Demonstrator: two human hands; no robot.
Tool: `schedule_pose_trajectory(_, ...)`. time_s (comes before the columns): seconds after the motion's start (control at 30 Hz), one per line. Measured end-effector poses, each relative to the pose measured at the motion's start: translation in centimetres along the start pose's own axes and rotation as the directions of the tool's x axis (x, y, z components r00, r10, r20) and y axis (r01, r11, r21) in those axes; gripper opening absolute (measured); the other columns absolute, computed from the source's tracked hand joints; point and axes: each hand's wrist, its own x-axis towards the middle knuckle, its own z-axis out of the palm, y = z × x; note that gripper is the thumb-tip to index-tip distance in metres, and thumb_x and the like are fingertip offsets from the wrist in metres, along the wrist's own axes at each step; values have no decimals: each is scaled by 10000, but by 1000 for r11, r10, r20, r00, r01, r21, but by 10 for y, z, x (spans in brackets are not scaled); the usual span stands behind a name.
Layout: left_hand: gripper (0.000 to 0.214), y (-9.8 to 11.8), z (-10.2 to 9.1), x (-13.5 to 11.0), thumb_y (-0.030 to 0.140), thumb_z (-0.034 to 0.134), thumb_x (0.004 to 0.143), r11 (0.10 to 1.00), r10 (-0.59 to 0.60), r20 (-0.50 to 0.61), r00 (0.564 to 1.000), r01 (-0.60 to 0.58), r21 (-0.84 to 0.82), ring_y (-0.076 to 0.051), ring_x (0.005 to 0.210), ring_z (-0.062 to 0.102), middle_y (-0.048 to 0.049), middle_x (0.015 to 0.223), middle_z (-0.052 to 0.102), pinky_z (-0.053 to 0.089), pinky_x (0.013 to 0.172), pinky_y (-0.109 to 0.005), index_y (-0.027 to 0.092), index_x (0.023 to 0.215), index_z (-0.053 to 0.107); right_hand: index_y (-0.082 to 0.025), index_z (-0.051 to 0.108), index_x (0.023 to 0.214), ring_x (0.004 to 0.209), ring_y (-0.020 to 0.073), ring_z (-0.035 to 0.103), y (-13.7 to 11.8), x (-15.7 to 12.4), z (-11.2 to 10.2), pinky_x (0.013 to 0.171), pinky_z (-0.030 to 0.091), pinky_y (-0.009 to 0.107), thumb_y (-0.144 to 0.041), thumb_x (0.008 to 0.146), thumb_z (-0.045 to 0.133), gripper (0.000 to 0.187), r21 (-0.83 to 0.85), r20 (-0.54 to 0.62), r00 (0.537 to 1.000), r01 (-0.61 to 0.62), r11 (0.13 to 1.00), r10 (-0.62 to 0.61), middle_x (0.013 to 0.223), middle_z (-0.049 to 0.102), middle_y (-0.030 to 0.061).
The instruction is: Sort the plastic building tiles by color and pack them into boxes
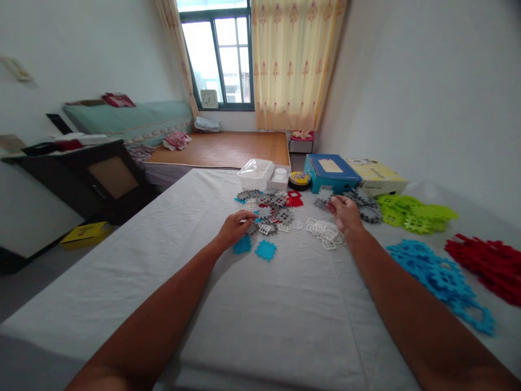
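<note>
Over the left edge of a mixed pile of interlocking plastic tiles (280, 201), my left hand (236, 225) has its fingers drawn together; what they grip, if anything, is too small to make out. My right hand (345, 212) pinches a grey notched tile (324, 195) above other grey tiles (368, 209). Below the right hand lie white window-frame pieces (323, 231), loosely heaped. Two blue tiles rest in front of the mixed pile, one flat blue square tile (266, 250) and another blue tile (242, 245) under my left hand.
Lime green tiles (415, 212), blue tiles (437, 277) and dark red tiles (486, 263) are heaped on the right. Along the back stand a clear plastic container (255, 171), a round yellow-and-black tin (300, 180), a blue box (331, 174) and a yellow box (376, 176).
</note>
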Motion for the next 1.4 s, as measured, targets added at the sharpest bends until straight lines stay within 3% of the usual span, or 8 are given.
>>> schedule_pose_trajectory(0.17,250,-5,0,0,261,515,810,998,-44,0,999,44,-34,-182,927,645,-60,968,700,554,757,-283,178,928,719,-207,535,976,680,83,617,3,9,-9,553,541,216,-168,645,557,334,-129,-100,989,93,987,-106,1145,571,56)
schedule_pose_trajectory(0.37,284,-21,-10,1,276,496,826,992,-69,-8,998,70,109,-187,972,643,-56,1042,682,546,828,-321,208,1002,708,-167,604,1012,686,131,632,4,-32,13,538,490,228,-238,699,506,335,-336,273,944,276,901,-187,1018,667,79)
schedule_pose_trajectory(0.57,441,-26,-14,-1,428,648,763,929,-63,113,992,17,371,-267,1080,604,-104,1161,657,473,967,-416,197,1138,666,-192,660,1000,674,142,625,16,-89,38,650,495,270,-194,805,478,266,-392,704,678,618,682,-210,876,694,46)
schedule_pose_trajectory(0.73,475,-21,-12,-3,430,715,711,913,-48,175,983,-28,406,-275,1080,597,-95,1125,670,459,978,-421,222,1134,661,-213,679,984,818,162,634,27,-106,39,762,496,292,-119,817,478,278,-314,842,496,772,553,-213,994,696,49)
schedule_pose_trajectory(0.9,462,-13,-14,0,297,675,738,973,-34,129,991,3,232,-169,842,644,-43,991,628,551,751,-299,237,1193,627,-212,680,994,776,153,638,27,-105,37,751,499,292,-116,825,490,272,-334,831,517,758,559,-204,979,703,47)
schedule_pose_trajectory(1.03,281,1,-10,0,198,591,794,993,73,24,997,-75,91,-143,829,631,-34,946,624,548,715,-263,213,1064,667,-216,658,995,677,134,632,20,-111,40,686,507,276,-236,857,533,188,-330,814,559,671,664,-160,883,705,25)
schedule_pose_trajectory(1.2,164,22,3,-5,154,564,841,945,304,24,953,-304,119,-167,954,612,-50,966,658,502,889,-324,216,926,690,-203,571,1081,583,115,610,14,-124,49,486,478,225,-424,885,512,301,-321,791,602,257,912,109,859,696,29)
schedule_pose_trajectory(1.4,201,38,12,-10,186,529,883,896,392,153,907,-414,161,-193,1056,596,-57,953,683,469,962,-376,252,950,707,-194,594,1078,593,101,598,11,-129,52,505,478,211,-462,801,643,389,-285,732,637,-35,958,241,812,688,23)
